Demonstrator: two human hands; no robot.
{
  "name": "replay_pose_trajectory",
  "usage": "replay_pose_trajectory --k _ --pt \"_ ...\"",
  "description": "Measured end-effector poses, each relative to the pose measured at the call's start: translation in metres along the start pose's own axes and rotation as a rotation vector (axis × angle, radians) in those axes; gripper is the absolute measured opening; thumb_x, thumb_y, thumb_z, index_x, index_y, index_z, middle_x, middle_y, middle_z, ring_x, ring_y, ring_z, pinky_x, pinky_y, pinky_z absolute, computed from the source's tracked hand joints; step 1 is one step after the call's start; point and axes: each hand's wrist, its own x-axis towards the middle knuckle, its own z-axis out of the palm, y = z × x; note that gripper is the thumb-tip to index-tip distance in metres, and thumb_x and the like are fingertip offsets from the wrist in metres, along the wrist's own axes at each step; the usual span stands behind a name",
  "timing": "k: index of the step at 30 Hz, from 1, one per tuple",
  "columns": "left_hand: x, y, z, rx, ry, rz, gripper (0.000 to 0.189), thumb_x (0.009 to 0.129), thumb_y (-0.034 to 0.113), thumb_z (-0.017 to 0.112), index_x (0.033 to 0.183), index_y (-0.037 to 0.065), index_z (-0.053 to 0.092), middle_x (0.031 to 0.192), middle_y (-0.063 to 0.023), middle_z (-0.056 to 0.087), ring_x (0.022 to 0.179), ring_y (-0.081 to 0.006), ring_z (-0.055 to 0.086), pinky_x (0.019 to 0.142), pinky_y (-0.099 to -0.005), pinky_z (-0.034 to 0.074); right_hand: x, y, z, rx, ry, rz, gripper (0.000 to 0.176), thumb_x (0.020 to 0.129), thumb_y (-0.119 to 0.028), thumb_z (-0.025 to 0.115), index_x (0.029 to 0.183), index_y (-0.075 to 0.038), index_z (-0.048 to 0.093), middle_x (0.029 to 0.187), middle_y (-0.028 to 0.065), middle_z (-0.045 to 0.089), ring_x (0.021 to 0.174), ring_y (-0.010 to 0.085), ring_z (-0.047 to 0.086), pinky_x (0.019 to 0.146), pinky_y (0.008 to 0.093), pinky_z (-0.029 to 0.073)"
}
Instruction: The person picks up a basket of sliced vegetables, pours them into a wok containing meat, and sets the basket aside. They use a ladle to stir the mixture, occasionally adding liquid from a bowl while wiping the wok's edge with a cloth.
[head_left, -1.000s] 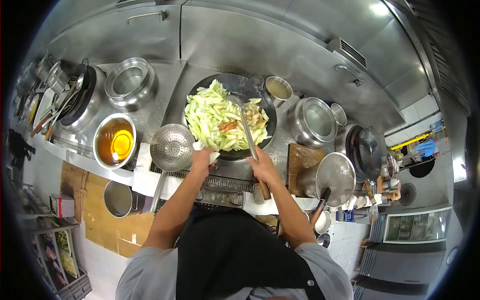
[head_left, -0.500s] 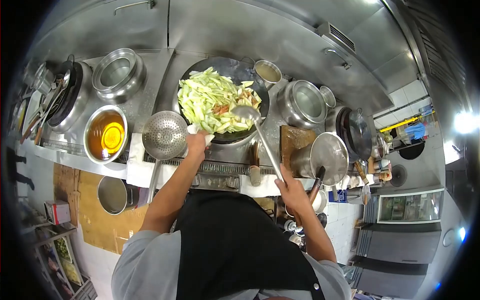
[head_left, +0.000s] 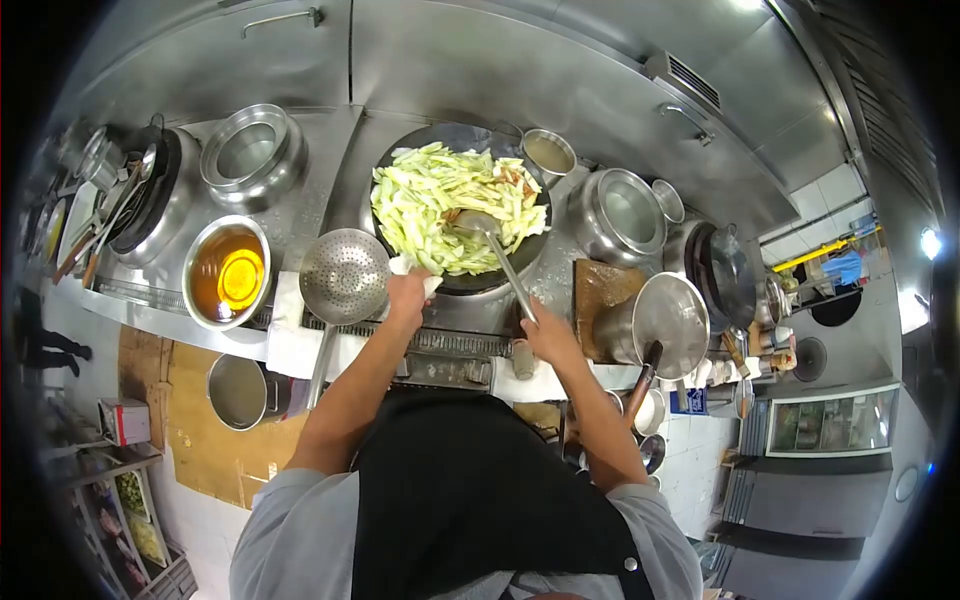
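A large dark wok (head_left: 470,137) holds a heap of pale green sliced vegetable (head_left: 425,195), with some brownish pieces (head_left: 517,180) at its right side. My left hand (head_left: 407,295) is closed on a folded white cloth (head_left: 430,284) against the near-left rim of the wok. Any wok handle under the cloth is hidden. In my right hand (head_left: 550,333) is the handle of a metal ladle (head_left: 513,278). Its bowl rests among the slices near the middle of the wok, partly sunk into them.
Left of the wok lies a perforated strainer (head_left: 343,275), beside a bowl of amber oil (head_left: 205,290). A brush-like bundle (head_left: 523,358) stands just in front. Right are a lidded-looking steel pot (head_left: 590,235) and a deep pot (head_left: 622,330); a small strainer bowl (head_left: 549,152) sits behind.
My right hand has moved left and forward, pushing the ladle bowl left into the slices. The heap has shifted and covers more of the brownish pieces. My left hand keeps its hold.
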Motion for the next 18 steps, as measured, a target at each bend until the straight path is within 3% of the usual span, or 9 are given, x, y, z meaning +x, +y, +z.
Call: replay_pose_trajectory --k 5,7,8,9,11,12,15,18 --pt "-0.007 0.010 0.002 -0.019 -0.002 -0.020 0.018 0.091 0.012 0.069 0.104 -0.001 0.071 0.083 -0.0099 0.073 0.057 -0.0180 0.065 0.043 -0.0309 0.044 -0.019 -0.010 -0.047 0.139 0.071 -0.092 0.064 0.103 -0.029 0.062 0.160 -0.006 0.045 0.126 0.0351 0.068 0.118 0.0509 0.066 0.102 0.0527 0.052" --pt "-0.008 0.009 0.003 -0.019 0.007 -0.022 0.019 0.091 0.011 0.068 0.105 -0.001 0.071 0.083 -0.0096 0.073 0.057 -0.0177 0.065 0.043 -0.0306 0.044 -0.014 -0.030 -0.070 0.344 0.043 0.042 0.064 0.103 -0.028 0.064 0.160 -0.005 0.045 0.130 0.0362 0.066 0.122 0.0500 0.065 0.103 0.0510 0.051" --pt "-0.007 0.009 0.003 -0.022 0.009 -0.009 0.019 0.090 0.010 0.067 0.106 0.000 0.070 0.083 -0.0093 0.073 0.057 -0.0175 0.064 0.043 -0.0304 0.044 0.003 -0.023 -0.053 0.325 0.160 -0.068 0.065 0.103 -0.028 0.063 0.161 -0.004 0.043 0.122 0.0346 0.069 0.115 0.0512 0.067 0.099 0.0523 0.053" --pt "-0.005 0.007 0.002 -0.021 0.012 -0.011 0.019 0.090 0.010 0.067 0.106 0.000 0.070 0.083 -0.0093 0.073 0.057 -0.0175 0.064 0.043 -0.0304 0.044 0.015 -0.010 -0.025 0.326 0.157 -0.068 0.065 0.103 -0.028 0.063 0.161 -0.004 0.043 0.122 0.0346 0.069 0.115 0.0512 0.067 0.099 0.0523 0.053" --pt "-0.001 0.001 -0.001 -0.007 -0.047 0.026 0.021 0.090 0.015 0.068 0.109 0.004 0.069 0.084 -0.0063 0.071 0.062 -0.0163 0.065 0.045 -0.0308 0.045 0.023 0.009 0.028 0.166 0.236 -0.188 0.065 0.104 -0.026 0.061 0.162 -0.004 0.040 0.107 0.0338 0.073 0.101 0.0532 0.070 0.091 0.0558 0.055" --pt "0.001 0.000 -0.001 -0.005 -0.042 0.025 0.021 0.090 0.015 0.068 0.109 0.004 0.069 0.084 -0.0063 0.071 0.062 -0.0163 0.065 0.045 -0.0308 0.045 0.005 0.000 0.028 0.082 0.107 -0.029 0.066 0.104 -0.025 0.060 0.163 -0.004 0.038 0.098 0.0337 0.073 0.092 0.0557 0.070 0.087 0.0596 0.056" --pt "0.002 -0.002 0.001 0.001 0.021 0.009 0.020 0.091 0.014 0.068 0.108 0.004 0.068 0.086 -0.0069 0.071 0.064 -0.0161 0.065 0.045 -0.0300 0.045 -0.038 -0.007 0.007 0.152 -0.013 -0.035 0.066 0.104 -0.025 0.060 0.163 -0.005 0.037 0.097 0.0357 0.072 0.092 0.0564 0.069 0.085 0.0623 0.054" --pt "-0.002 -0.001 0.003 -0.054 -0.010 0.052 0.024 0.088 0.010 0.067 0.111 0.001 0.067 0.082 -0.0071 0.070 0.057 -0.0159 0.062 0.043 -0.0302 0.043 0.025 0.010 0.019 0.065 0.024 -0.034 0.068 0.102 -0.028 0.061 0.163 -0.007 0.038 0.097 0.0360 0.071 0.091 0.0566 0.069 0.082 0.0647 0.053"
